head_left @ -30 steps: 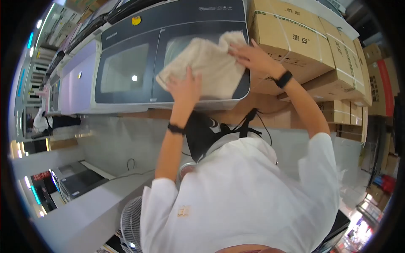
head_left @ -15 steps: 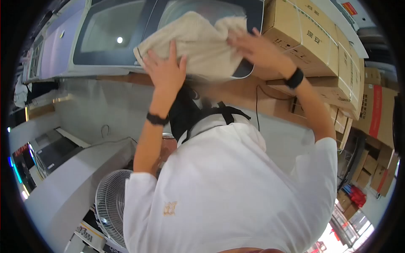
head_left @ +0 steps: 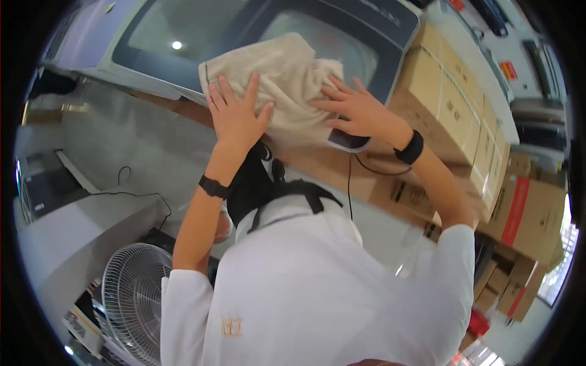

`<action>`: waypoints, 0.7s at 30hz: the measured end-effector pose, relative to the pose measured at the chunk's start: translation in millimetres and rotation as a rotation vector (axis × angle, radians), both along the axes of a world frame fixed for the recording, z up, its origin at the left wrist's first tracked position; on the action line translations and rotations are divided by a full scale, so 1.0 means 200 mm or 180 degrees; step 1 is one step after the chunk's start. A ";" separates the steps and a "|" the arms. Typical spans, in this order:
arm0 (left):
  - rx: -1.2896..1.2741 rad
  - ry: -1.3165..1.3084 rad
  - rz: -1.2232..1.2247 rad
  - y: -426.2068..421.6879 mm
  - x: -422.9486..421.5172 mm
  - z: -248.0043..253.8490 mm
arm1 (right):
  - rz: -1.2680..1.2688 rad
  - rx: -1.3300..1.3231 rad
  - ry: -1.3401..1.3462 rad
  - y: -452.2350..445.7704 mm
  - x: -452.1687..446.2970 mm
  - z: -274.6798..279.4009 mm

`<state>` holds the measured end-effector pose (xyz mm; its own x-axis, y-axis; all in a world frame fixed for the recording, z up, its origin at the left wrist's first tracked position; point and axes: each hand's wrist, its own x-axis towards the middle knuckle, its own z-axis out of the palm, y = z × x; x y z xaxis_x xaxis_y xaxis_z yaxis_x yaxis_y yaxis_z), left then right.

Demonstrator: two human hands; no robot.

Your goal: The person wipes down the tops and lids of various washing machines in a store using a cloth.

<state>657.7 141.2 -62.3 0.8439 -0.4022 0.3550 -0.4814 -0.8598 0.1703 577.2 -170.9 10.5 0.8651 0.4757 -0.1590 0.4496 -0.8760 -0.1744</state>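
Note:
A beige cloth [head_left: 284,73] lies rumpled over the dark glass top of a washing machine [head_left: 226,24], reaching down over its near edge. My left hand [head_left: 235,116] lies on the cloth's left part, fingers spread. On the right side, my right hand [head_left: 360,110] rests with fingers apart at the cloth's edge, where the fabric is bunched into folds. Both palms face down and neither hand grips the cloth. Part of the glass lid shows behind the cloth.
Strapped cardboard boxes [head_left: 448,104] stand to the right of the machine. A pale purple machine [head_left: 91,30] is at the left. A wire-cage fan [head_left: 137,299] stands at the lower left. A black cable [head_left: 350,189] hangs near the machine's front.
The view has shifted and turned. My right hand has moved in toward my left hand, and the cloth is more bunched between them than before.

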 end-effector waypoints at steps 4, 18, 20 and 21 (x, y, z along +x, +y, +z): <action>0.0450 0.0319 0.0457 0.16 0.30 0.04 | -0.0360 -0.0257 0.0180 -0.04 0.50 -0.01; 0.0348 0.0824 0.1016 0.47 0.32 0.06 | 0.0791 -0.0027 0.0233 0.62 0.89 0.07; 0.0542 0.0887 0.1437 0.52 0.48 0.14 | 0.0362 -0.0004 0.0352 0.71 1.11 0.09; 0.0532 0.1054 0.1573 0.55 0.57 0.16 | 0.0339 0.0104 0.0043 0.77 1.18 0.07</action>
